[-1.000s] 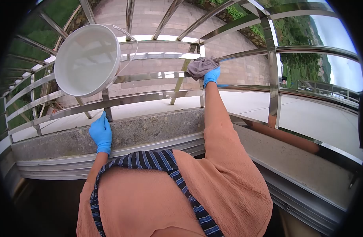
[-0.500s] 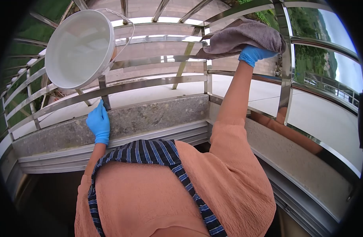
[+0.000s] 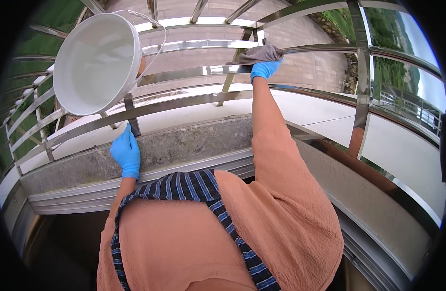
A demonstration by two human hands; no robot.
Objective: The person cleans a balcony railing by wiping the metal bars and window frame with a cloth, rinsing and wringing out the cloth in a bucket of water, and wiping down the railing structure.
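Daylit balcony; steel railing [image 3: 194, 99]; stone ledge [image 3: 184, 145]; paved terrace [image 3: 310, 63]

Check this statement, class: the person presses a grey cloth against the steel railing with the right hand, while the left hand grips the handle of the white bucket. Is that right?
One detail is wrong. The left hand does not grip the white bucket; it rests on the stone ledge by a railing post, below the bucket. The head view shows this. The right hand does press the grey cloth against the steel railing.

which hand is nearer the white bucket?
Left. The left hand rests on the stone ledge just below the bucket, apart from it. The right hand presses a grey cloth on a railing bar, off to the bucket's right.
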